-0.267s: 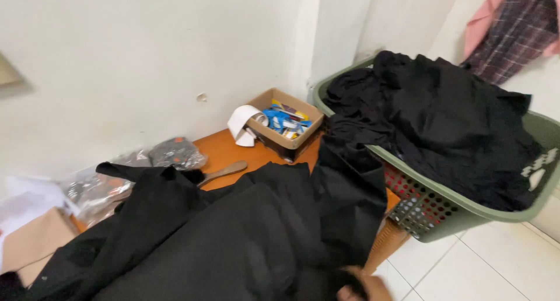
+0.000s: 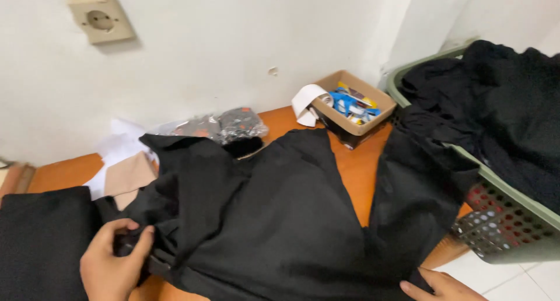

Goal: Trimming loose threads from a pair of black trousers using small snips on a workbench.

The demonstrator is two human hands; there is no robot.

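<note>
A black garment [image 2: 280, 219] lies spread over an orange wooden table [image 2: 356, 161]. My left hand [image 2: 114, 263] grips a bunched fold of it at the lower left. At the bottom right edge of the view my right hand [image 2: 440, 286] pinches the garment's hem near the table's corner. One part of the cloth [image 2: 420, 178] stretches toward the laundry basket on the right.
A green laundry basket [image 2: 507, 231] piled with black clothes [image 2: 501, 108] stands at the right. A cardboard box [image 2: 350, 105] with small blue items, a plastic-wrapped packet [image 2: 224, 126] and papers [image 2: 125, 161] sit along the white wall. A wall socket [image 2: 100, 18] is at the upper left.
The view has shifted left and down. The garment is now spread flatter across the table, and both my hands have come into view holding it.
</note>
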